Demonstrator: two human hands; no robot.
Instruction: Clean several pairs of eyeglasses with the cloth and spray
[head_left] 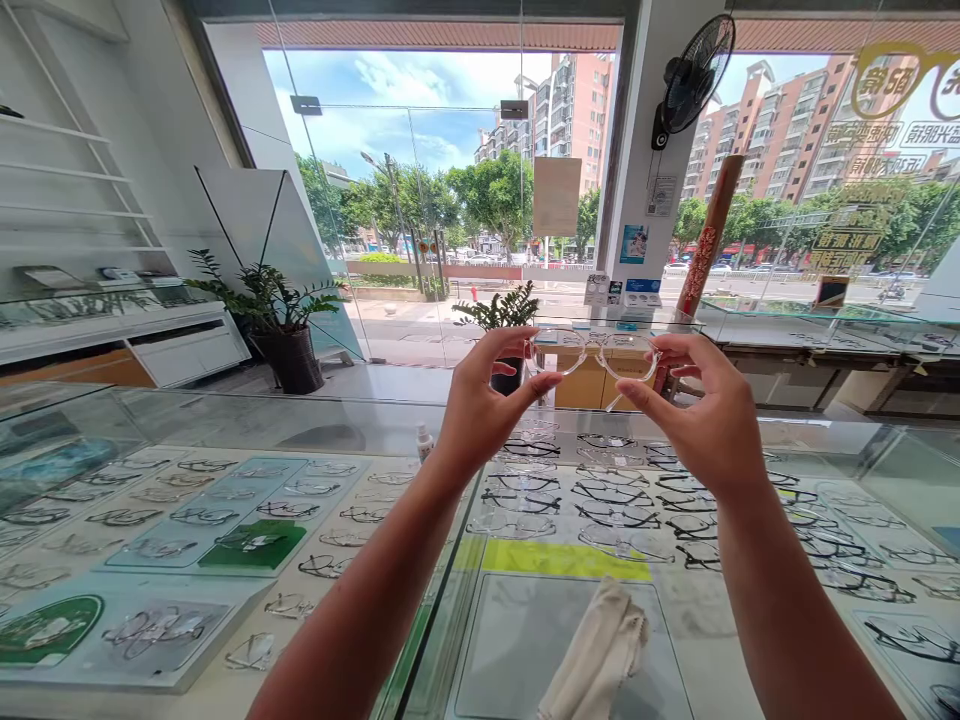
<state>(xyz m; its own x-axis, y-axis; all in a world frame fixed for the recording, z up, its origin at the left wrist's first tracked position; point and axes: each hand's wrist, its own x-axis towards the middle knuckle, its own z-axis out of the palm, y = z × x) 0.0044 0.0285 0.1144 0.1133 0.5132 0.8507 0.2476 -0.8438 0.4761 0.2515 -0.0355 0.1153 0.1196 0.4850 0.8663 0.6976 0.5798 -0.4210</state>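
Note:
Both hands hold up a pair of clear-framed glasses (595,341) above the glass display case, lenses side by side. My left hand (491,395) pinches the left end of the frame between thumb and fingers. On the other side, my right hand (697,405) grips the right end in the same way. A thin clear temple arm hangs down near the right thumb. Below them a crumpled beige cloth (600,650) lies on a grey mat (510,640) on the glass top.
Rows of glasses (615,490) fill the glass case (420,620). A small white bottle (424,440) stands beyond my left forearm. Potted plants (296,350), a wall fan (694,80) and large windows are farther back.

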